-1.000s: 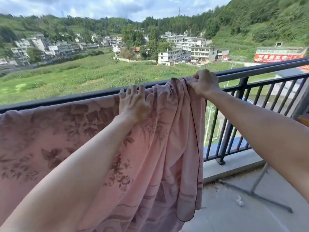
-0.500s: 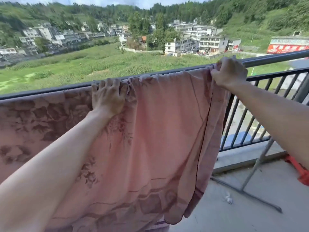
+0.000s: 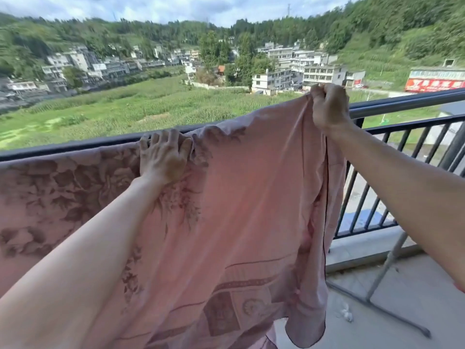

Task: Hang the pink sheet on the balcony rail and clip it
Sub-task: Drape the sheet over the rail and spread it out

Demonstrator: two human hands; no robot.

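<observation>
Head view: the pink floral cloth sheet [image 3: 251, 197] is draped along the dark metal balcony rail [image 3: 402, 107] and pressed there by the flat left hand [image 3: 163, 154]. Its right corner is pinched in the right hand [image 3: 329, 107] grip, just above bare rail.

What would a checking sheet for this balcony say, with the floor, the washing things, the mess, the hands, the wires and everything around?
Surface: grey concrete balcony floor.
Job's things: pink sheet draped over the balcony rail, its right end not yet laid down; no clips seen.
Clutter: small white scrap on the floor, beside a metal stand.
Hands: left hand presses the sheet onto the rail; right hand grips the sheet's bunched top edge, lifted just above the rail.
Cables: nothing seen.
Surroundings: green fields, buildings and wooded hills beyond the rail.
</observation>
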